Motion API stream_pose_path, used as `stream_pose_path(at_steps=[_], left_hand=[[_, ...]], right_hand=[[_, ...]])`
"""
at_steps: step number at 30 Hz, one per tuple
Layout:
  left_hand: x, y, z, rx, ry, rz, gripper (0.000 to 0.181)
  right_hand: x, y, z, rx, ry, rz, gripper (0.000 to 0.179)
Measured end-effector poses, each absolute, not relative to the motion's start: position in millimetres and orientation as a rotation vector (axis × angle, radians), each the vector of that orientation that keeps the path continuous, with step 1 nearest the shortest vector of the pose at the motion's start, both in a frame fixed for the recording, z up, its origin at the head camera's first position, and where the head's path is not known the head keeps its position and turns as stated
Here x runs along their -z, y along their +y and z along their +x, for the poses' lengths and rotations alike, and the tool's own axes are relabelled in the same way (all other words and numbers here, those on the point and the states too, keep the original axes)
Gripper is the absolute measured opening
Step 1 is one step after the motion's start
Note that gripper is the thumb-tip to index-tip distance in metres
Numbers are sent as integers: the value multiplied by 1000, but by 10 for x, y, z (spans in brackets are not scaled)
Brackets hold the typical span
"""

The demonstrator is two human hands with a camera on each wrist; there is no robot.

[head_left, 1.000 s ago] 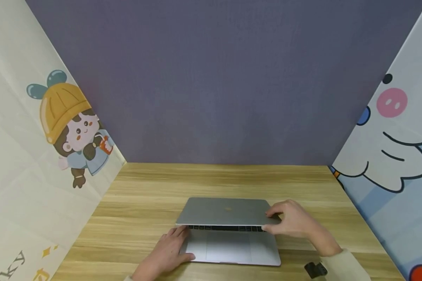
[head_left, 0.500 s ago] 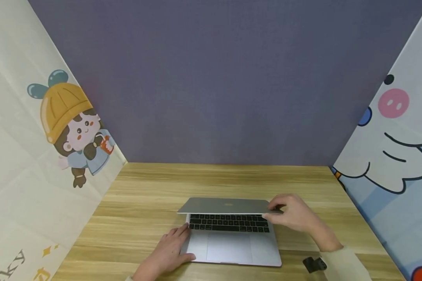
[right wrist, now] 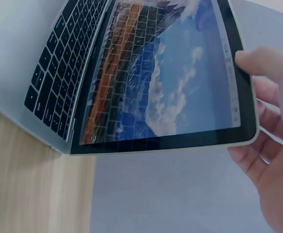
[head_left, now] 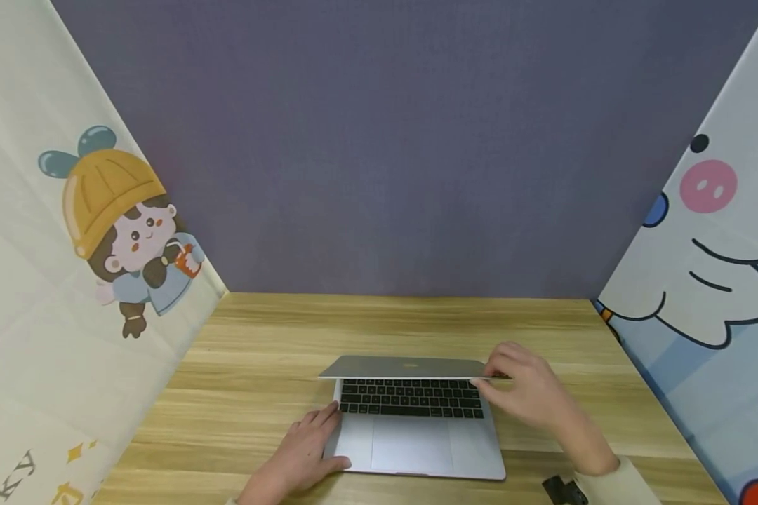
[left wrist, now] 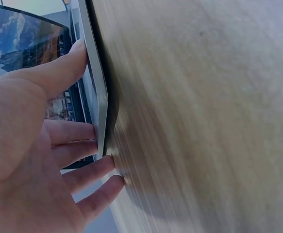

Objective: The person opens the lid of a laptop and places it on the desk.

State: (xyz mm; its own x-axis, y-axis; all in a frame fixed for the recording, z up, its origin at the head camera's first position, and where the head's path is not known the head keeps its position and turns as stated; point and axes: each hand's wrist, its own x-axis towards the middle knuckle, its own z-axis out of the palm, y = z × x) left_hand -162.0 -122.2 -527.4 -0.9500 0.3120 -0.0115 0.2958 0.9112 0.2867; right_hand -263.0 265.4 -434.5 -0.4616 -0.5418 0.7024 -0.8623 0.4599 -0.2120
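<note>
A silver laptop (head_left: pixel 410 449) lies on the wooden table with its lid (head_left: pixel 385 367) tilted up, baring the black keyboard (head_left: pixel 410 398). At the lid's upper right corner, my right hand (head_left: pixel 533 393) pinches the edge. The right wrist view has the thumb on the front bezel and the fingers behind; the lit screen (right wrist: pixel 175 92) displays a mountain-and-sky picture. My left hand (head_left: pixel 303 449) rests at the left side of the base. Its thumb lies on the rim (left wrist: pixel 100 104) in the left wrist view, with extended fingers along the side edge and the table.
The wooden table (head_left: pixel 278 330) stretches around the laptop to a dark grey-purple panel (head_left: pixel 379 154) behind. Printed cartoon sheets hang left (head_left: pixel 25 294) and right (head_left: pixel 726 365). A small black device (head_left: pixel 565 489) sits by the right sleeve.
The laptop lid has swung up from nearly closed, uncovering the keyboard, most of it in the first half second. My right hand has moved up and back with the lid; the left stays put.
</note>
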Motion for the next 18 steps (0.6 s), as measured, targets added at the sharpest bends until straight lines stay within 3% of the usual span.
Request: stream_pose_path(at_steps=[5, 10, 18], left_hand=[[5279, -1224, -1622, -429, 3022, 488, 85], [5269, -1229, -1614, -435, 3032, 495, 85], [5261, -1215, -1614, -424, 3031, 499, 86]], right_hand=[[4310, 2596, -2609, -600, -2047, 1150, 27], [4273, 2544, -2585, -531, -2021, 1099, 7], [4246, 2489, -2604, -523, -2009, 1001, 8]])
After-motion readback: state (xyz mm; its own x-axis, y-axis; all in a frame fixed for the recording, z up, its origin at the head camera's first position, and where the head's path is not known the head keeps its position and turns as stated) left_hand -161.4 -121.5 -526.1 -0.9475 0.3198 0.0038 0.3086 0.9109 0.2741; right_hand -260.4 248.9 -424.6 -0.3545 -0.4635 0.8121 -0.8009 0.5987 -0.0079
